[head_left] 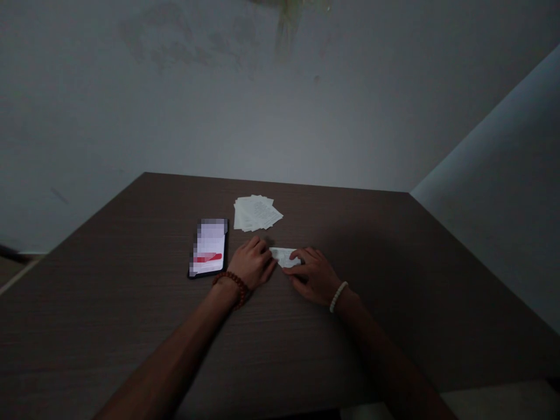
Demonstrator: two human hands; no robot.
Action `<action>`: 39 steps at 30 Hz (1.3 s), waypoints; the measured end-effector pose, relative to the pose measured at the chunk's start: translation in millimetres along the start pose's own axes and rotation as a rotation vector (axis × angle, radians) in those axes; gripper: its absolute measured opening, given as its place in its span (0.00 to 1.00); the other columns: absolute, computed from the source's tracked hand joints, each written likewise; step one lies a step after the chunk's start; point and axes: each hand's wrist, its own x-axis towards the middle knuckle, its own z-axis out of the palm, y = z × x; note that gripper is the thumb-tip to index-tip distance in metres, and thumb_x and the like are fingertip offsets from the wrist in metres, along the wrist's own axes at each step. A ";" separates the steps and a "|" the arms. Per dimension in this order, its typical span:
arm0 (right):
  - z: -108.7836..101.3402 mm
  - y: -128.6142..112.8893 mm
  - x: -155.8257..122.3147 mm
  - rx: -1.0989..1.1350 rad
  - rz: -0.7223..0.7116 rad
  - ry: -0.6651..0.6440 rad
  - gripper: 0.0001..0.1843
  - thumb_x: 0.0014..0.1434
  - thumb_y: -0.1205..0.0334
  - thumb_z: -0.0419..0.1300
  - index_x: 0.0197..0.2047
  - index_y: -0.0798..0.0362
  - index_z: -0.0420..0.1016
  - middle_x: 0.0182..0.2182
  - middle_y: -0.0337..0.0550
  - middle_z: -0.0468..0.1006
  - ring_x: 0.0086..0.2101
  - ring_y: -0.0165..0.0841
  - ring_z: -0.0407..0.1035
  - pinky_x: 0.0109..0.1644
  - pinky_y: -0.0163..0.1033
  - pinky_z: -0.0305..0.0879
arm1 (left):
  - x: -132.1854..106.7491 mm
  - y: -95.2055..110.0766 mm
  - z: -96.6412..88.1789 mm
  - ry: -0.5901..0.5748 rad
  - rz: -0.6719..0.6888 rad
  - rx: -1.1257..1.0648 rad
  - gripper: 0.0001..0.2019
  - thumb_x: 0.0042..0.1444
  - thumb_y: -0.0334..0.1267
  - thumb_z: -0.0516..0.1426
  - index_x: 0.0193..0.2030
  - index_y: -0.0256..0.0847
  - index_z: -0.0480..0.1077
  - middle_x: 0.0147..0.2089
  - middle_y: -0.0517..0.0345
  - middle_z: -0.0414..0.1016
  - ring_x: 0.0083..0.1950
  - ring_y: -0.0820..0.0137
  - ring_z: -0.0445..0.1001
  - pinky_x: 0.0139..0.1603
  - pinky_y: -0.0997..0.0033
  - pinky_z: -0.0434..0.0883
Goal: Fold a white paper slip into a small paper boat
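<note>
A small folded piece of white paper (283, 256) lies on the dark wooden table (131, 303) between my hands. My left hand (252, 262), with a red bead bracelet at the wrist, has its fingers curled and pressed on the paper's left end. On the paper's right end rests my right hand (312, 274), which wears a white bead bracelet and pins the paper down with bent fingers. The paper's middle shows between them, and the ends are hidden under my fingers.
A loose stack of white printed paper slips (256, 212) lies just beyond my hands. A phone (209, 247) with a lit screen lies to the left of my left hand. Grey walls stand behind and to the right of the table.
</note>
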 end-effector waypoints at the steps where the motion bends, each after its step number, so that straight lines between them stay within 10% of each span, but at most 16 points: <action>1: -0.1 0.0 -0.1 0.004 -0.002 0.002 0.11 0.55 0.64 0.61 0.42 0.43 0.79 0.46 0.43 0.70 0.45 0.38 0.61 0.46 0.44 0.55 | -0.1 -0.7 2.5 0.003 0.011 -0.017 0.13 0.61 0.40 0.51 0.31 0.36 0.72 0.37 0.48 0.68 0.43 0.61 0.64 0.41 0.61 0.68; 9: 2.7 5.2 -0.7 0.022 -0.029 0.015 0.13 0.54 0.64 0.62 0.43 0.43 0.78 0.45 0.43 0.70 0.44 0.38 0.62 0.47 0.45 0.56 | 0.1 -6.1 13.7 -0.141 0.202 -0.235 0.17 0.53 0.23 0.52 0.47 0.38 0.72 0.45 0.49 0.67 0.48 0.63 0.64 0.49 0.64 0.69; 26: -12.7 24.3 -2.7 0.037 -0.022 0.084 0.24 0.47 0.66 0.64 0.50 0.49 0.73 0.45 0.47 0.71 0.45 0.40 0.63 0.51 0.48 0.61 | -1.1 9.8 -2.1 -0.154 0.122 -0.160 0.13 0.61 0.33 0.48 0.49 0.37 0.69 0.43 0.48 0.65 0.44 0.62 0.64 0.45 0.61 0.66; 39: -8.7 23.0 -1.1 0.002 -0.048 0.166 0.09 0.56 0.64 0.61 0.42 0.50 0.77 0.42 0.47 0.72 0.42 0.38 0.64 0.47 0.45 0.64 | 0.6 14.3 -2.8 -0.159 0.099 -0.104 0.15 0.60 0.34 0.48 0.52 0.38 0.68 0.45 0.47 0.66 0.46 0.59 0.63 0.46 0.59 0.64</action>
